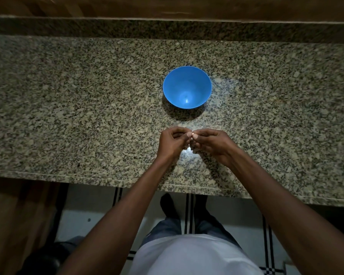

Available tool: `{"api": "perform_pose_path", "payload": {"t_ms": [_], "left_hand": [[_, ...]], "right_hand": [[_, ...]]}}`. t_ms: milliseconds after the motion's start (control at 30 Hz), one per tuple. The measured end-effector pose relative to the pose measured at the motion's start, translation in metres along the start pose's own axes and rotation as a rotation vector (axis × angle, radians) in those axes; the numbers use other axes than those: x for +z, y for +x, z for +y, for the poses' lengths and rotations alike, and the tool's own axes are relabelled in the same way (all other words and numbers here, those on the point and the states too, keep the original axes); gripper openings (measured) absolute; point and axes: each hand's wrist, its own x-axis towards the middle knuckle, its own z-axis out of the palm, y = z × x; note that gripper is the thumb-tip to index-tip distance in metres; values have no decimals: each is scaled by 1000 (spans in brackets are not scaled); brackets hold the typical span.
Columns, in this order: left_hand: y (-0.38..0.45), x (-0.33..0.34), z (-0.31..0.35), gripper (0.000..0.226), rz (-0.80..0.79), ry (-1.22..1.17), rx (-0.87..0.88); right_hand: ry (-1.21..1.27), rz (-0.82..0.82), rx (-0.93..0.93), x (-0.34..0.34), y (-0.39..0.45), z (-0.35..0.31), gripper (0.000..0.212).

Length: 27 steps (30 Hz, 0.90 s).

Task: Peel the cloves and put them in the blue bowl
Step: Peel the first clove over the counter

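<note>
Both arms reached forward from the near edge over the granite counter (68, 100), forearms bare, converging toward the middle. The left hand (172, 142) and right hand (212, 144) met just above the counter surface, knuckles up, fingers curled inward, thumb tips nearly touching.

A small pale object, presumably a clove (252, 133) — correction: the clove (191, 135) sat pinched between the thumb tips and fingertips of both hands; only a sliver of it showed, so peel state could not be determined. A bright spot of reflected light lay on the counter directly under the hands.

The blue bowl (187, 76) stood upright on the counter, just beyond the hands on the far side, well apart from them. Its interior showed only a small glint at the bottom.

Near side, below the counter edge: white shirt, dark trousers, tiled floor (99, 211) with black stripes.
</note>
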Motion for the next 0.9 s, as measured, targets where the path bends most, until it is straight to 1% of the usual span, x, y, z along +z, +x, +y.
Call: {"api": "perform_pose_path", "payload": {"t_ms": [67,200,300,433,500,567,633,700,733,767,833,900], "left_hand": [[0,1,0,15,-10,-14,0],[2,3,1,19,-20,0,-27],[1,7,1,18,-9,-43,-81],[3,12,0,19,-17,-130,-219],[4,14,2,18,-30,-232,-323],[5,16,5,17,-41,-312,-423],[7,17,6,18,-48,-376,-498],[8,15,8,17,-55,-416,-520],[8,14,9,15,-50,-403,-494],[5,12,11,13,-41,-361,-444],[0,5,11,18,-33,-246,-289],[-2,-1,8,18,-50,-121,-108]], "right_hand": [[1,6,-1,-1,-1,-2,25],[-176,130,-163,2,-3,1,19],[-279,197,-268,5,1,5,18],[-521,286,-385,7,4,9,11],[-615,310,-467,9,3,9,9],[-707,321,-569,11,1,8,13],[-746,320,-619,12,1,9,15],[-680,310,-568,11,2,10,13],[-585,283,-492,10,2,9,10],[-460,240,-395,9,2,8,9],[-233,160,-228,7,0,3,17],[-136,134,-131,3,-1,-3,21]]}}
